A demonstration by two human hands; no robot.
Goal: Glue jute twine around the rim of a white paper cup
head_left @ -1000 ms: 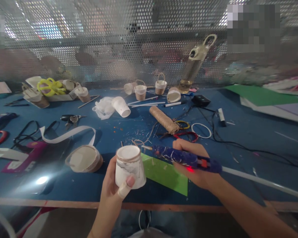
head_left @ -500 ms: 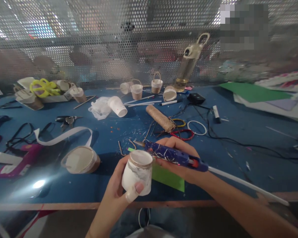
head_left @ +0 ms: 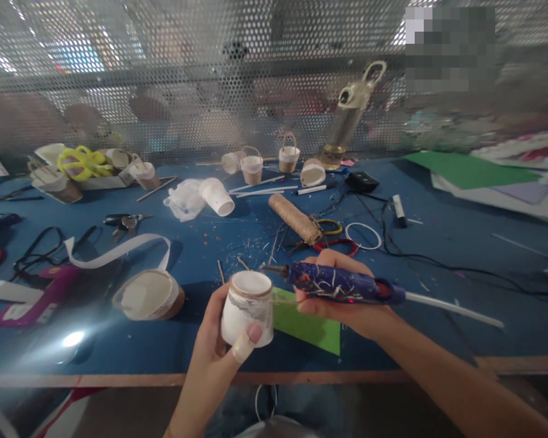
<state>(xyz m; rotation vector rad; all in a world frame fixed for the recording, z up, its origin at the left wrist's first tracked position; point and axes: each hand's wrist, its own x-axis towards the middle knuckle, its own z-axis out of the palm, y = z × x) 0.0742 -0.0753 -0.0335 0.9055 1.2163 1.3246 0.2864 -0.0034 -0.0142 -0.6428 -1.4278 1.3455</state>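
Observation:
My left hand [head_left: 219, 359] is closed around a small white paper cup [head_left: 244, 319] with a brown rim and a torn-looking grey patch below it. The thumb, wrapped in a pale bandage, presses on the cup's front. In my right hand [head_left: 342, 310] is a dark blue hot glue gun [head_left: 338, 283], smeared with strings of dried glue. A white glue stick [head_left: 456, 309] juts from its back end. The nozzle points left, just above the right side of the cup's rim. Under the hands lies a green paper sheet [head_left: 308, 328].
A twine roll [head_left: 295, 219], scissors [head_left: 338, 246] and a white ring [head_left: 363, 236] lie ahead. Further left are a larger paper cup [head_left: 148, 295], a white strip [head_left: 119, 252] and keys [head_left: 126, 222]. Small baskets [head_left: 289, 157] and a bottle [head_left: 344, 125] stand before the perforated metal screen [head_left: 210, 73].
The glue gun has moved right and a little away from the cup, now lying more level. My left hand and the cup have shifted slightly left and up.

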